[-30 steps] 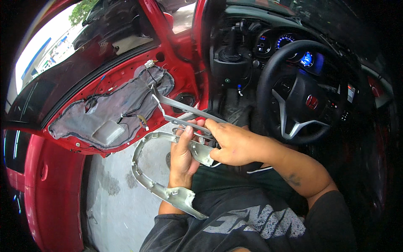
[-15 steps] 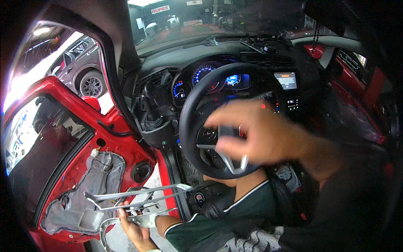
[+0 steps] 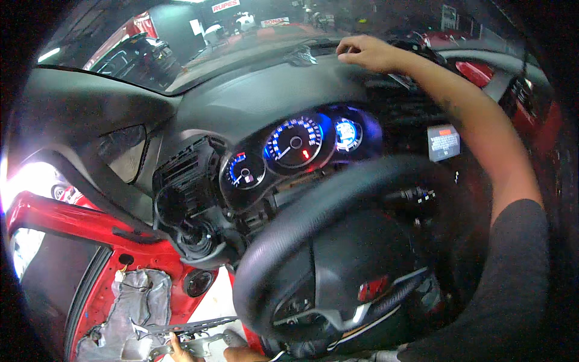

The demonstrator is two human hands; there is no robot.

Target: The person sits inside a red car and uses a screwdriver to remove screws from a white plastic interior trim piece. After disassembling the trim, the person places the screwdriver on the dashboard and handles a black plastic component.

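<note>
At the lower left my left hand (image 3: 180, 350) holds silver-grey car trim pieces (image 3: 199, 346), long and narrow with cut-outs; the lower edge of the picture cuts off part of them. My right hand (image 3: 367, 53) is stretched out over the far top of the dashboard (image 3: 253, 90), close to the windshield. Its fingers are bent, with a gap to the thumb, and nothing shows between them. A small clear, crumpled-looking item (image 3: 301, 56) lies left of that hand. Dark parts (image 3: 410, 48) on the dashboard are partly hidden behind my right wrist.
The steering wheel (image 3: 289, 241) stands large before me, with the lit instrument cluster (image 3: 295, 143) behind it. A lit screen (image 3: 443, 143) sits below my right forearm. The red door (image 3: 129, 244), its inner panel off, hangs open at the left beside exposed vent parts (image 3: 193, 169).
My right hand has moved from in front of the steering wheel up to the far dashboard. The view has come nearer the dashboard. My left hand still holds the trim pieces.
</note>
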